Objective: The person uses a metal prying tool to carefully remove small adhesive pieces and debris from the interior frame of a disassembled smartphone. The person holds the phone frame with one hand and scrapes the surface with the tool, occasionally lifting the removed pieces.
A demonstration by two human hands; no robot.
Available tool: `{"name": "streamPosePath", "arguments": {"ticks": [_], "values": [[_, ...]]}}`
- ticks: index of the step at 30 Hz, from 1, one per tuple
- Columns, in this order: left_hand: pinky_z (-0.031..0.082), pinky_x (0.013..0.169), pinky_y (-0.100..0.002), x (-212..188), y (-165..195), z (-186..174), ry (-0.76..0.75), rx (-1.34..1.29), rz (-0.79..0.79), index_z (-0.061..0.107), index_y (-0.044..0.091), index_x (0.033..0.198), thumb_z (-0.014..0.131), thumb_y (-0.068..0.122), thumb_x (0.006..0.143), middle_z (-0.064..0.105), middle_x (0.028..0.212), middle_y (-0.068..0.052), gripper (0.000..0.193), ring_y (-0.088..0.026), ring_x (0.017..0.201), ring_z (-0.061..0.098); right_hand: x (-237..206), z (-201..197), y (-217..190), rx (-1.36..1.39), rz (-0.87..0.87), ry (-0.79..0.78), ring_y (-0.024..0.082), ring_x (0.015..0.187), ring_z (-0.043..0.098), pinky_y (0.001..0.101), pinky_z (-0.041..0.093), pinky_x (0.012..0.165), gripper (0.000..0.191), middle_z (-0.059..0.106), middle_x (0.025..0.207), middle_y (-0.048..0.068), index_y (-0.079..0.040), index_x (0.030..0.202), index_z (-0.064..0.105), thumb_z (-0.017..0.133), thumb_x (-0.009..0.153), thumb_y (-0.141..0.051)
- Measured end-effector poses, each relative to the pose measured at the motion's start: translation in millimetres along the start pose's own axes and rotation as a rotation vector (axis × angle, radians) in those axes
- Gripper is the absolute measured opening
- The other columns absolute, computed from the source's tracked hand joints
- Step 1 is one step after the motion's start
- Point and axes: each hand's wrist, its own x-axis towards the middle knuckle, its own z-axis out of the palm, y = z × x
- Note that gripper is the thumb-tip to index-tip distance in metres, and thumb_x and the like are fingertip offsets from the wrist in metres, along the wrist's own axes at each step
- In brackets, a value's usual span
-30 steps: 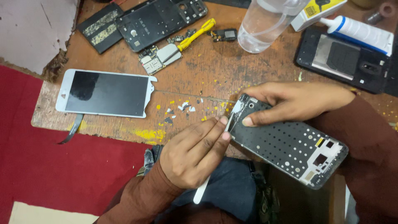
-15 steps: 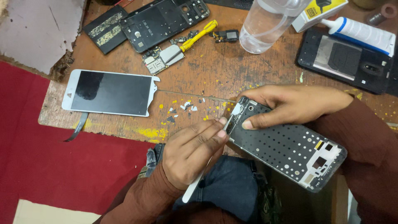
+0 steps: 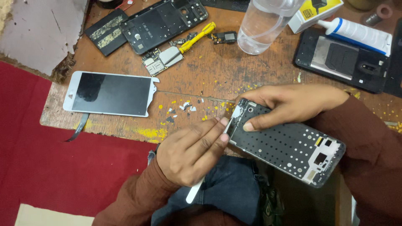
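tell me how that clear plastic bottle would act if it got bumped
The clear bottle looks nearly empty, so probably light and easy to tip. Its round body would likely roll across the wooden table. Thin walls probably flex when squeezed.

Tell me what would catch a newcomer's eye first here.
First, the two hands at centre: the right hand steadies a black phone frame at the bench edge while the left hand works a white tool at its top corner. Next, the white screen lying flat to the left, and the clear bottle at the top.
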Motion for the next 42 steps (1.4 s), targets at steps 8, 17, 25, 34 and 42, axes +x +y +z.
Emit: {"name": "streamPosePath", "arguments": {"ticks": [8,17,25,34,42], "values": [[0.063,0.088,-0.040,-0.5,1.4,4.0,0.055,-0.059,-0.080,0.066,-0.009,0.112,0.076,0.002,0.090,0.070,0.120,-0.026,0.027,-0.035,0.109,0.073,1.4,2.3,3.8,0.027,0.054,0.078,0.009,0.069,0.072,0.0266,0.060,0.058,0.033,0.077,0.083,0.003,-0.007,0.114,0.067,0.067,0.086,-0.025],[0.063,0.085,-0.039,4.5,9.3,12.5,0.117,-0.131,-0.243,0.066,-0.008,0.107,0.080,-0.006,0.089,0.072,0.111,-0.023,0.023,-0.034,0.102,0.075,2.4,4.2,1.6,-0.001,0.026,0.100,0.006,0.071,0.068,0.0250,0.058,0.060,0.033,0.074,0.083,-0.001,-0.009,0.115,0.068,0.067,0.088,-0.029],[0.064,0.086,-0.035,0.2,12.8,11.8,0.174,-0.297,-0.451,0.064,-0.004,0.106,0.076,-0.007,0.091,0.074,0.106,-0.019,0.019,-0.030,0.100,0.078,2.7,8.3,-8.6,-0.117,0.033,0.162,0.006,0.072,0.067,0.0259,0.056,0.061,0.035,0.074,0.082,-0.003,-0.012,0.114,0.071,0.067,0.086,-0.034],[0.063,0.085,-0.036,0.6,6.9,12.5,0.100,-0.106,-0.240,0.066,-0.005,0.107,0.078,-0.005,0.093,0.073,0.109,-0.019,0.019,-0.029,0.100,0.076,3.1,7.8,-9.7,-0.138,0.043,0.164,0.006,0.073,0.069,0.0261,0.057,0.062,0.037,0.076,0.084,-0.002,-0.013,0.116,0.070,0.067,0.085,-0.034],[0.062,0.088,-0.040,-2.6,5.4,8.6,0.004,0.069,-0.046,0.066,-0.010,0.113,0.073,-0.002,0.089,0.069,0.121,-0.027,0.026,-0.036,0.110,0.073,0.8,6.0,-9.3,-0.168,0.116,0.148,0.008,0.069,0.068,0.0284,0.056,0.059,0.035,0.075,0.080,0.000,-0.012,0.109,0.070,0.068,0.085,-0.037]]}}
